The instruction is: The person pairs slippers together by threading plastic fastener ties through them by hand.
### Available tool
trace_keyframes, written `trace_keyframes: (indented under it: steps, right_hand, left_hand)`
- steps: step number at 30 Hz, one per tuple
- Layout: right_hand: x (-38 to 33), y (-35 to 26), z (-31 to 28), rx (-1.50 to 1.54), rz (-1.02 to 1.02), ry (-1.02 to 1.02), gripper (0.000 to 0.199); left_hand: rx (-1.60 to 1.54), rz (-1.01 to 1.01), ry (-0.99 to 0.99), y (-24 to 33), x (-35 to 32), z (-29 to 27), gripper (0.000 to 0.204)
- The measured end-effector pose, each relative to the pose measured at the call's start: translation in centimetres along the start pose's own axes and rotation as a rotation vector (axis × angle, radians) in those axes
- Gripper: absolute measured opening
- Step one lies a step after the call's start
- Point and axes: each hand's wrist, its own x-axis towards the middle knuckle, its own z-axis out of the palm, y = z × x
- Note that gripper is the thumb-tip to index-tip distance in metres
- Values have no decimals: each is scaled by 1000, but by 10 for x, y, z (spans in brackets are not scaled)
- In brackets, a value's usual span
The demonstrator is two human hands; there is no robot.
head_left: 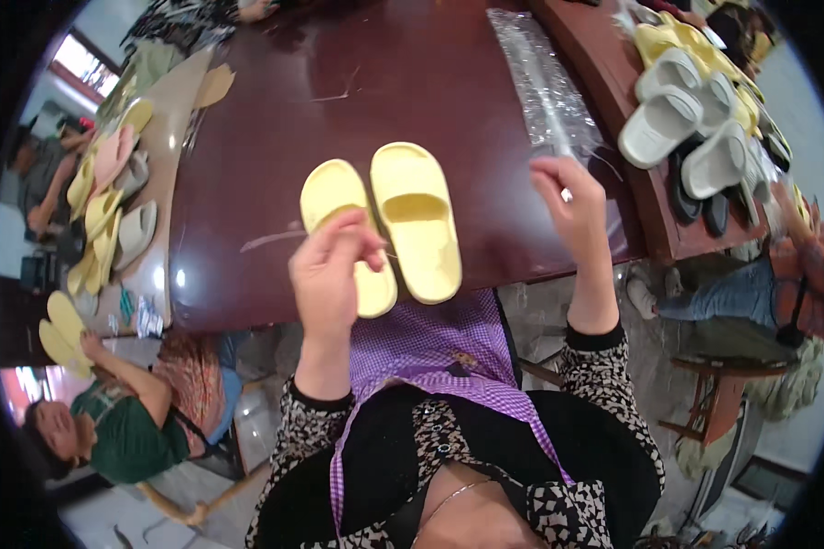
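Observation:
A pair of yellow slippers lies side by side near the table's front edge, toes pointing away from me: the left slipper [332,188] and the right slipper [418,229]. My left hand [331,270] is raised over the left slipper and hides part of its strap and footbed. Its fingers are curled together, and what they hold, if anything, cannot be made out. To the right of the pair, my right hand [575,206] hovers over the table with thumb and fingers pinched. A tiny whitish spot shows at that pinch, too small to name.
Clear plastic bags [545,82] lie at the table's right side. Grey slippers [661,126], with yellow and black ones, are heaped on the right-hand table. More slippers [137,233] line the left table. A co-worker [128,421] at left holds yellow soles [64,329]; others are nearby.

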Motion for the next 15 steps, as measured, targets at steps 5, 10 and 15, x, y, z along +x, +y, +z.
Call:
trace_keyframes:
  steps: [5, 10, 15]
  right_hand:
    - [-8, -66, 30, 308, -85, -315, 12]
    - [-10, -67, 44, 451, -18, -382, 8]
    - [3, -66, 25, 641, 148, -95, 9]
  left_hand:
    - [145, -153, -223, -2, -7, 29, 17]
    - [252, -186, -427, -2, -10, 39, 15]
    - [285, -169, -305, 7, -18, 25, 11]
